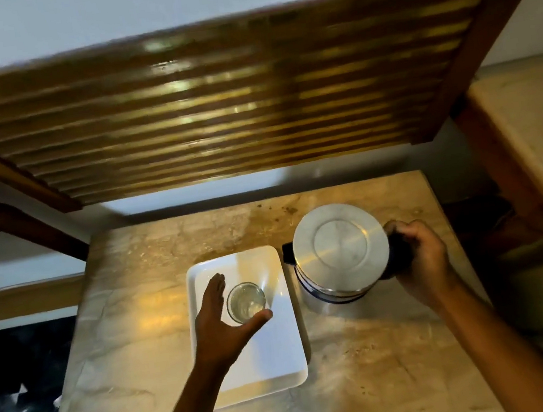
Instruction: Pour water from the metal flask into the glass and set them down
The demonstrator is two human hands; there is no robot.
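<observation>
Metal flask [340, 252]: silver lid and body, dark blue bands low on the wall, black handle inside the right hand [420, 260]. Glass [245, 302]: clear, beside the left hand [221, 323]. Tray [275, 354]: plain white. Table [370, 365]: beige marble, brown veining. Slatted panel [215, 102]: golden-brown stripes.

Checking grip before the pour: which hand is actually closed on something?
The right hand, closed on the flask's dark handle. The left hand is open around the glass, not gripping it.

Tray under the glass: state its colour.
White: the rectangular tray is plain white, shown best in the head view.
</observation>
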